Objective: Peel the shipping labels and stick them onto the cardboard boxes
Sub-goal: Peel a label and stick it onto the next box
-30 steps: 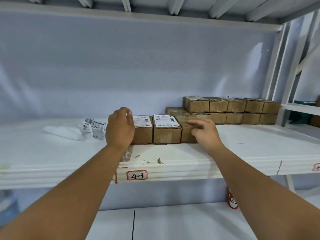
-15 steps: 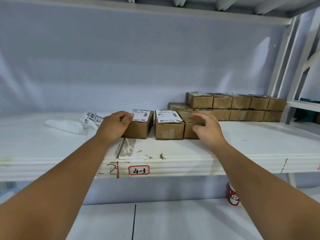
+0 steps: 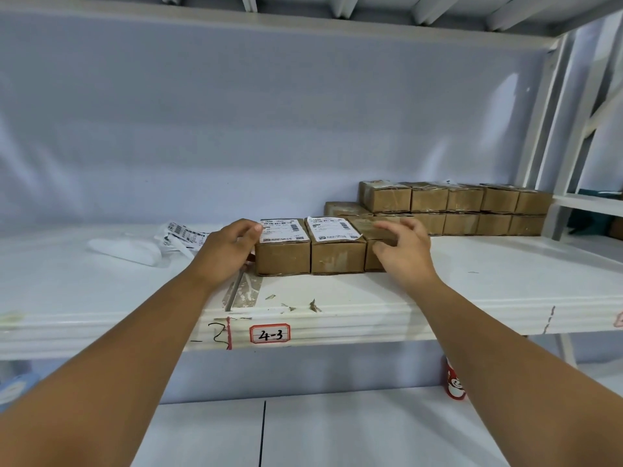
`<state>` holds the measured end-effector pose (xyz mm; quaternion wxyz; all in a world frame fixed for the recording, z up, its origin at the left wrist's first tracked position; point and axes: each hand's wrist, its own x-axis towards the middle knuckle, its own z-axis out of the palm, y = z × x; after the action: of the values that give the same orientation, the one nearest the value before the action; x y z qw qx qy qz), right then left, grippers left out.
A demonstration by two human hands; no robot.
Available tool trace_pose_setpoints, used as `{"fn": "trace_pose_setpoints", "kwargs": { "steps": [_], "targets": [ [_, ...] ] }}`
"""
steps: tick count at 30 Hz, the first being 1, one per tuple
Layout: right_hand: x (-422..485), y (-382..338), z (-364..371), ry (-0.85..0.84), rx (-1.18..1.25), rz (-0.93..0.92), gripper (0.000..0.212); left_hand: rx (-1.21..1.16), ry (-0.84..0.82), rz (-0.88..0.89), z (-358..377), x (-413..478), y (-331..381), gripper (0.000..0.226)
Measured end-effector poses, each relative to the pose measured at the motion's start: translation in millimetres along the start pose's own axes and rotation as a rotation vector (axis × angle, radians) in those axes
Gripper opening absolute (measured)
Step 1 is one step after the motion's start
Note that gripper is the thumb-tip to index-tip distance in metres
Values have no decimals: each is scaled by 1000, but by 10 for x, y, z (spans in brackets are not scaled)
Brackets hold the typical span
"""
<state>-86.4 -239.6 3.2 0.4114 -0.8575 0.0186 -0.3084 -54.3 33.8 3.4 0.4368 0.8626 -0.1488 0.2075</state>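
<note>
Shelf edge runs across in front of me; the white shelf board (image 3: 84, 298) has open room at far left and right front. One crumpled white sheet (image 3: 124, 249) and one strip of white barcode shipping labels (image 3: 183, 233) lie at left. My left hand (image 3: 229, 246) bends its fingers over the top left edge of the first brown cardboard box (image 3: 282, 261), labelled on top. A second labelled box (image 3: 337, 259) touches it. Next is a third plain box (image 3: 371, 230). My right hand (image 3: 404, 251) is spread wide over it, contact unclear. Behind stand stacked brown boxes (image 3: 472, 210), five in the upper row. A red-bordered tag (image 3: 269, 333) reads "4-3".
</note>
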Motion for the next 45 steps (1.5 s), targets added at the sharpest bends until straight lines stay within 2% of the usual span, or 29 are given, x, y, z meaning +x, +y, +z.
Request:
{"fn": "trace_pose_setpoints", "kwargs": {
  "steps": [3,6,8,15,21,24,26,27,28,30,33,40,45],
  "targets": [
    [-33,-28,16,34,-224,-99,46,50,-18,34,13,-28,36,29],
    [-56,-28,32,10,-231,-213,46,74,-11,73,4,-40,62,30],
    [-59,-11,51,-15,-245,-272,36,64,-23,83,3,-49,69,27],
    [-49,-24,28,-13,-179,-256,7,69,-8,74,-1,-37,38,26],
    [-64,-33,23,-17,-119,-248,14,101,14,83,7,-24,13,31],
    [-58,-29,34,-5,-95,-239,21,117,177,43,-9,5,14,33],
    [-51,-20,41,-3,-101,-243,22,251,397,-22,-67,26,-39,24],
    [-48,-17,43,-6,-99,-244,22,354,456,-70,-98,27,-76,23],
    [-47,-18,40,-11,-87,-241,23,466,443,-121,-115,30,-116,27],
    [-61,-22,30,-21,-57,-232,26,685,274,-200,-105,27,-167,29],
    [-73,-29,23,-1,-38,-247,27,842,97,-253,-57,26,-180,27],
    [-75,-36,18,75,-118,-273,21,732,128,-362,-72,11,-164,16],
    [-85,-52,14,80,-149,-260,20,775,147,-335,-67,-3,-98,19]
  ]
}}
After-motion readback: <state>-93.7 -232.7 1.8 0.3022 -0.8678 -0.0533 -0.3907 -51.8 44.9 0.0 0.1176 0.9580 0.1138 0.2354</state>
